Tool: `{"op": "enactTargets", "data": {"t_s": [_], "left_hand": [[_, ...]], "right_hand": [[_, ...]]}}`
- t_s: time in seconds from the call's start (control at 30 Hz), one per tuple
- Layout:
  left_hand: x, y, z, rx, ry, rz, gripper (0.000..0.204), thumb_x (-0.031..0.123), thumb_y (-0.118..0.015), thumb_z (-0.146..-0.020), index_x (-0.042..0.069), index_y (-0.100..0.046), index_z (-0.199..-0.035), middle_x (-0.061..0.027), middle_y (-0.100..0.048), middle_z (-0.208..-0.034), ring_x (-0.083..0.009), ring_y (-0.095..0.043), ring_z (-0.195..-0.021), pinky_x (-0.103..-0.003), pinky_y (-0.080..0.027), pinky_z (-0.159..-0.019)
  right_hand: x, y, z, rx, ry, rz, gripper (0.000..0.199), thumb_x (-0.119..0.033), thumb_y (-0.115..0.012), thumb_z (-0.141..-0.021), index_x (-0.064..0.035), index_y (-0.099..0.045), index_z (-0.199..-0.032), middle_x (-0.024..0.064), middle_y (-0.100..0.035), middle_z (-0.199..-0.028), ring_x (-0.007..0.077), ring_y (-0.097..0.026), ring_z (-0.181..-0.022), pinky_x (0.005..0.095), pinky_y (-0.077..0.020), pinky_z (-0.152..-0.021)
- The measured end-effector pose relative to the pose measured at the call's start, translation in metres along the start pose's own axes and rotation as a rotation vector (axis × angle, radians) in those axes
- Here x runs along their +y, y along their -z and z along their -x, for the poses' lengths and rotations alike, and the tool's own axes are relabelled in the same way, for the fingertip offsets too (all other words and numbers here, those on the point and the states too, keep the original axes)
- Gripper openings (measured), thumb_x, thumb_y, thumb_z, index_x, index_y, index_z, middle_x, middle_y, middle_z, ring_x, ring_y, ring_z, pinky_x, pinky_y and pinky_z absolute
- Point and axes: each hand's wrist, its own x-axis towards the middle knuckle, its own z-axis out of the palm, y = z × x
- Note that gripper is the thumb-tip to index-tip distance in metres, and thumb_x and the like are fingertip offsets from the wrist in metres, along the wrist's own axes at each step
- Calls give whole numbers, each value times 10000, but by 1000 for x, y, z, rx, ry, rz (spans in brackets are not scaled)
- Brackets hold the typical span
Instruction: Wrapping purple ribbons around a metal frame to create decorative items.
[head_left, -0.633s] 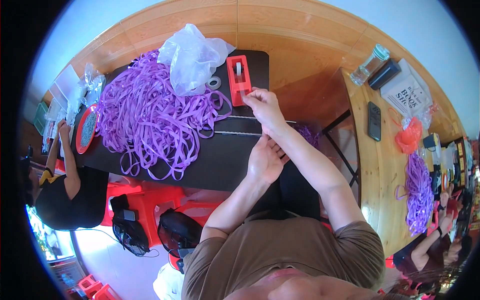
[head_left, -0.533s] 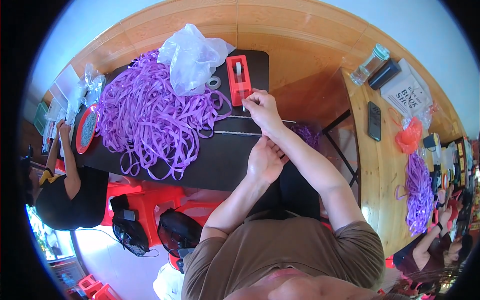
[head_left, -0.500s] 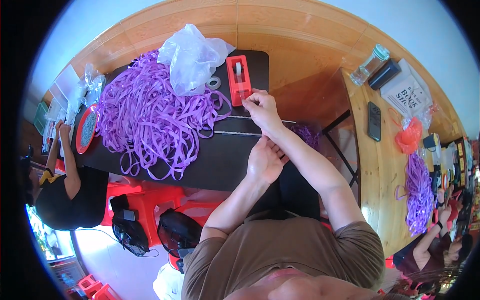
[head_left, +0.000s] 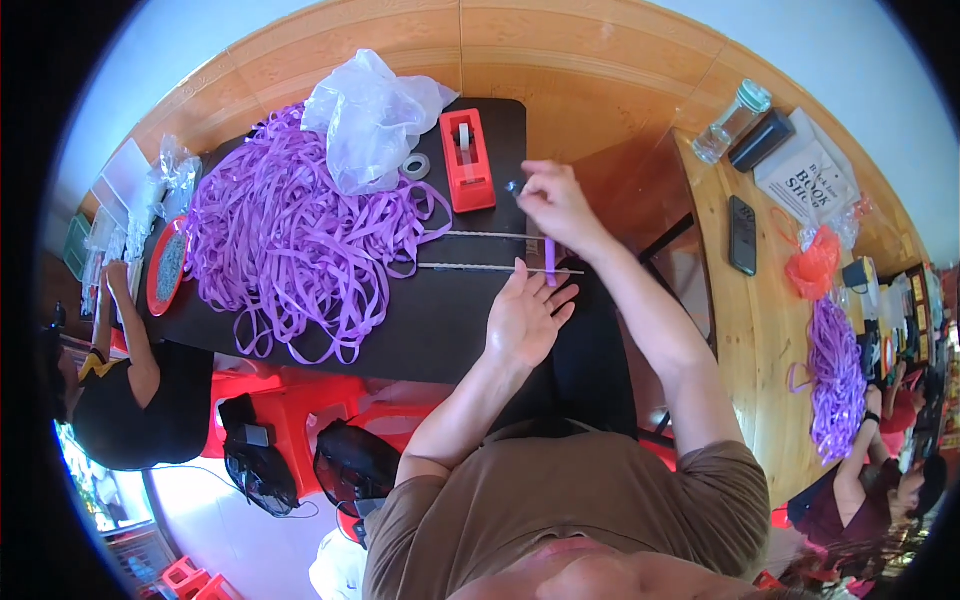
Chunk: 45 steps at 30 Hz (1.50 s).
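Note:
My right hand is closed in a pinch beyond the table's right end. A small shiny clear bit, apparently a piece of tape, sticks out from its fingertips. My left hand lies palm up with its fingers apart, just below the nearer of two thin rods. A short purple ribbon crosses both rods near their right ends. To the left of my right hand stands a red tape dispenser with a roll in it. A large heap of purple ribbons covers the rods' left ends.
A clear plastic bag and a loose tape roll lie by the heap on the dark table. A red dish of small grey pieces sits near another person at left. The wooden table at right holds a phone.
My right hand has moved away from the tape dispenser, up and to the right, with the small clear piece. My left hand has opened wider, and the ribbon across the rods now shows.

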Motion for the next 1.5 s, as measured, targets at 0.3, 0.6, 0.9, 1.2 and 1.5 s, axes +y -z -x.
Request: {"op": "enactTargets", "data": {"t_s": [0.3, 0.6, 0.9, 1.2, 1.5], "left_hand": [[0, -1, 5, 26, -21, -53, 645, 489, -351, -979, -41, -372, -1345, -160, -431, -1315, -306, -392, -1233, -382, -302, -1013], [-1, 1, 6, 12, -22, -55, 643, 488, -348, -980, -43, -379, -1342, -147, -473, -1265, -299, -410, -1214, -377, -320, -993], [-1, -2, 6, 34, -33, -71, 645, 490, -357, -978, -47, -385, -1333, -140, -487, -1254, -290, -434, -1189, -371, -343, -969], [-2, -2, 6, 11, -28, -70, 647, 497, -373, -970, -34, -385, -1339, -126, -486, -1268, -279, -433, -1193, -370, -328, -983], [0, -7, 8, 31, -32, -77, 634, 498, -381, -967, -33, -399, -1313, -130, -483, -1239, -293, -427, -1201, -376, -316, -993]], "right_hand": [[8, 71, 24, -714, -163, -508, 90, -61, -588, -809, -31, -593, -724, 139, -562, -1244, 174, -476, -1004, 324, -373, -888], [28, 53, 22, -772, -35, -352, 120, -96, -620, -826, -45, -578, -726, 134, -582, -1163, 235, -454, -1093, 367, -336, -952], [38, 49, 19, -811, -66, -270, 149, -136, -659, -813, -58, -578, -716, 111, -586, -1073, 248, -449, -1092, 377, -337, -942], [42, 35, 24, -693, -1, -161, 250, -141, -686, -780, -47, -540, -601, 57, -550, -735, 196, -512, -830, 402, -376, -790], [-13, 34, 31, -489, -343, 282, 225, -226, -699, -633, -48, -577, -567, 90, -585, -667, 225, -550, -667, 429, -371, -630]]}}
